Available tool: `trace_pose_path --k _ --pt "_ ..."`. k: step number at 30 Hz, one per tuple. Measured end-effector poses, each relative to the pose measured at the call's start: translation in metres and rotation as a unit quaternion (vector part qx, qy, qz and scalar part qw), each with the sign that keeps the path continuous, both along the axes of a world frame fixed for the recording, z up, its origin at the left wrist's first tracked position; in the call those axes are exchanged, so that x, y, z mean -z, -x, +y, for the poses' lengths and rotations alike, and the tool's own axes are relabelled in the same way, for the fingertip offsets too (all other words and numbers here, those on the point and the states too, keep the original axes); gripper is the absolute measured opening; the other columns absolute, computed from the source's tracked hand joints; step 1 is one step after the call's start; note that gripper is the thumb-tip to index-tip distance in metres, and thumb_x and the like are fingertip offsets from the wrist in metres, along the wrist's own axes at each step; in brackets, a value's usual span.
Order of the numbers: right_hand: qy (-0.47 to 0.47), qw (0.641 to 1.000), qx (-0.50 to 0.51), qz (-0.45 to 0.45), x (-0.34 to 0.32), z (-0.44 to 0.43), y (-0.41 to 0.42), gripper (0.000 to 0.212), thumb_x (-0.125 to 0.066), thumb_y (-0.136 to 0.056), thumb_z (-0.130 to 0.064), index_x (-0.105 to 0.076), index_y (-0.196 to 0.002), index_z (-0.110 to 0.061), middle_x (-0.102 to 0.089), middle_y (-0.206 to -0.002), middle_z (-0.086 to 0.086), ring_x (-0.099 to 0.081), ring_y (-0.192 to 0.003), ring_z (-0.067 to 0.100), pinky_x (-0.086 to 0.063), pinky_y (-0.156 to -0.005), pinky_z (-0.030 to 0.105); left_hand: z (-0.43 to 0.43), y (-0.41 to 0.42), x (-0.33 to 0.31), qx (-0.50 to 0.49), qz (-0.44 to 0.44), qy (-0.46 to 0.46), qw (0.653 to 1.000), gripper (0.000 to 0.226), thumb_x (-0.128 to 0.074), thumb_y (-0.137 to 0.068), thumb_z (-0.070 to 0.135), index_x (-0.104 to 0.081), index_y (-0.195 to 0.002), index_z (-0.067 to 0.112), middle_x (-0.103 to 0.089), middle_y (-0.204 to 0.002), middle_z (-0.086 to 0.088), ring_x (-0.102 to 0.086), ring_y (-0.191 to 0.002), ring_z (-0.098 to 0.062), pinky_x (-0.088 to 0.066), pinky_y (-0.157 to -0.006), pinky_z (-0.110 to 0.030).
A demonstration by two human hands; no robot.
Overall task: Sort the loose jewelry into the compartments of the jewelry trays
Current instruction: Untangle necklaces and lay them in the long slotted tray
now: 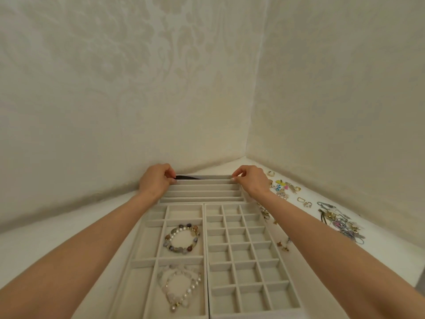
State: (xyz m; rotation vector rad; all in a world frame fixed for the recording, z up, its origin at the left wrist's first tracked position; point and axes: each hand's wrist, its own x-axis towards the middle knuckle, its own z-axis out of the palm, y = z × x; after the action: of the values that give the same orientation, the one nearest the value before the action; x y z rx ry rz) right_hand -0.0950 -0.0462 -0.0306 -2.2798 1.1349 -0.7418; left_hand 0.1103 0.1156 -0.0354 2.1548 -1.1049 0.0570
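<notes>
Three beige velvet trays lie in front of me. The far tray [202,194] has long slots; a dark band [189,177] lies in its farthest slot. My left hand [156,180] pinches the band's left end, and my right hand [248,179] pinches at the slot's right end. The near left tray [147,254] holds a stone-bead bracelet [182,238] and a pearl bracelet [181,287] in separate compartments. The near right tray [243,259] has a grid of small cells with nothing in them.
Loose jewelry lies on the white surface to the right: rings and colourful earrings [284,186], a tangle of chains and necklaces [342,222], small gold pieces [284,246] by my right forearm. Patterned walls meet in a corner right behind the trays.
</notes>
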Motion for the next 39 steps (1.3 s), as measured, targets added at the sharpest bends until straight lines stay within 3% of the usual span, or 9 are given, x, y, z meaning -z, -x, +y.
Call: trace_pose_path --k 8,11,15,17,19,24,29,33,39 --pt "-0.003 0.999 -0.012 -0.03 -0.002 0.006 0.011 0.009 -0.062 -0.088 -0.024 -0.07 -0.092 -0.021 -0.061 -0.082 -0.004 -0.054 -0.07 0.012 -0.042 -0.057 0.025 -0.001 0.018 -0.01 0.008 -0.023 0.016 1.0 0.005 -0.064 -0.085 0.018 -0.064 -0.09 0.019 -0.063 -0.1 -0.001 -0.054 -0.087 -0.017 -0.043 -0.075 -0.031" --pt "-0.029 0.996 -0.026 -0.076 -0.002 0.012 0.024 0.009 -0.062 -0.088 -0.023 -0.07 -0.091 -0.021 -0.063 -0.083 0.0 -0.054 -0.064 0.012 -0.049 -0.065 0.031 -0.003 0.044 -0.017 0.086 -0.009 0.043 0.995 0.004 -0.065 -0.084 0.019 -0.063 -0.084 0.022 -0.063 -0.096 0.001 -0.051 -0.075 -0.009 -0.045 -0.076 -0.031" --pt "-0.059 0.99 -0.049 -0.118 -0.007 0.025 0.052 0.01 -0.063 -0.088 -0.021 -0.071 -0.093 -0.018 -0.063 -0.083 0.0 -0.052 -0.056 0.009 -0.044 -0.051 0.017 -0.006 0.095 -0.022 0.185 0.005 0.057 0.981 0.003 -0.065 -0.084 0.02 -0.064 -0.087 0.02 -0.063 -0.093 0.006 -0.055 -0.077 -0.011 -0.045 -0.074 -0.025" --pt "-0.055 0.99 -0.053 -0.122 -0.01 0.029 0.07 0.008 -0.065 -0.087 -0.024 -0.071 -0.092 -0.021 -0.064 -0.083 -0.003 -0.055 -0.06 0.009 -0.049 -0.057 0.019 -0.009 0.118 -0.022 0.224 0.01 0.057 0.973 0.006 -0.065 -0.084 0.019 -0.065 -0.089 0.017 -0.064 -0.093 0.006 -0.057 -0.079 -0.015 -0.046 -0.075 -0.027" --pt "-0.047 0.992 -0.048 -0.109 -0.014 0.029 0.091 0.008 -0.067 -0.086 -0.027 -0.071 -0.091 -0.024 -0.065 -0.087 -0.002 -0.056 -0.066 0.01 -0.051 -0.064 0.025 -0.014 0.138 -0.02 0.259 0.01 0.05 0.964 0.007 -0.066 -0.083 0.018 -0.065 -0.09 0.017 -0.065 -0.094 0.006 -0.058 -0.078 -0.014 -0.047 -0.076 -0.028" --pt "-0.032 0.998 -0.023 -0.056 -0.023 0.021 0.149 0.007 -0.071 -0.082 -0.017 -0.071 -0.084 -0.024 -0.064 -0.081 0.0 -0.052 -0.055 0.003 -0.043 -0.05 0.011 -0.031 0.184 -0.016 0.325 -0.011 -0.008 0.946 0.012 -0.067 -0.082 0.025 -0.065 -0.093 0.02 -0.066 -0.095 0.007 -0.057 -0.076 -0.008 -0.046 -0.072 -0.025" --pt "-0.07 0.984 -0.027 0.159 -0.019 0.02 0.187 0.012 -0.081 -0.07 -0.023 -0.07 -0.075 -0.02 -0.055 -0.062 -0.009 -0.05 -0.06 0.009 -0.036 -0.054 0.019 -0.048 0.223 -0.012 0.358 -0.064 -0.073 0.929 0.014 -0.065 -0.084 0.024 -0.064 -0.096 0.019 -0.065 -0.096 0.004 -0.049 -0.077 -0.007 -0.038 -0.069 -0.024" --pt "-0.054 0.969 -0.022 0.241 -0.011 0.027 0.191 0.019 -0.083 -0.066 -0.033 -0.065 -0.07 -0.027 -0.058 -0.07 -0.009 -0.054 -0.071 0.009 -0.036 -0.057 0.021 -0.059 0.241 -0.008 0.363 -0.098 -0.108 0.921 0.015 -0.061 -0.086 0.017 -0.063 -0.102 0.017 -0.063 -0.099 -0.001 -0.049 -0.083 -0.011 -0.046 -0.078 -0.031" --pt "-0.094 0.983 -0.038 0.155 -0.017 0.027 0.19 0.01 -0.078 -0.074 -0.021 -0.069 -0.069 -0.018 -0.06 -0.063 -0.009 -0.053 -0.066 0.007 -0.038 -0.056 0.014 -0.063 0.243 -0.007 0.329 -0.102 -0.097 0.934 0.022 -0.052 -0.09 0.01 -0.059 -0.111 0.015 -0.059 -0.114 -0.002 -0.047 -0.11 -0.018 -0.042 -0.084 -0.031"
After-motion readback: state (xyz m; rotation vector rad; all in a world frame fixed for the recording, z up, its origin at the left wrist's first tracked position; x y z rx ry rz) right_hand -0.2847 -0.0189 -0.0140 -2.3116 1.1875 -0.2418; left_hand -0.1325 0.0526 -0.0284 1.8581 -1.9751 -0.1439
